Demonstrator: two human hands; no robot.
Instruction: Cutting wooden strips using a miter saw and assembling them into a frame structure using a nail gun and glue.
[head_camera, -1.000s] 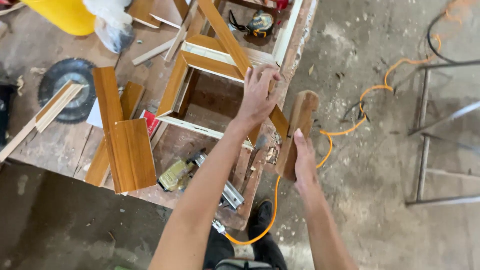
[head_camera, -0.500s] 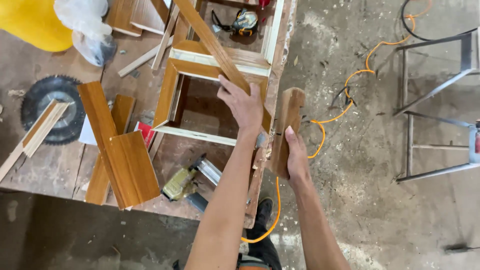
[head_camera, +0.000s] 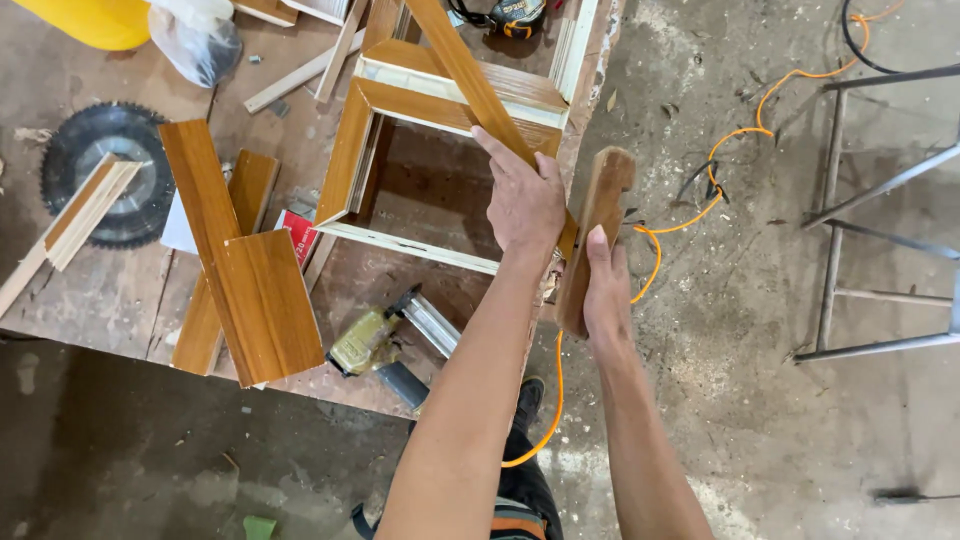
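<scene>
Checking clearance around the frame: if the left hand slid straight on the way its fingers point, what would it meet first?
The left hand points up along the slanted wooden strip; following it, it likely reaches the dark power tool, though depth is unclear.

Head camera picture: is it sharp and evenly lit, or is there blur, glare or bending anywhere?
Head view: soft, even daylight with no harsh glare; the left hand on the wooden frame and the right hand on the short board look sharp; faint shadows under the planks; the forearms loom large at the bottom edge, a wide-angle effect.
</scene>
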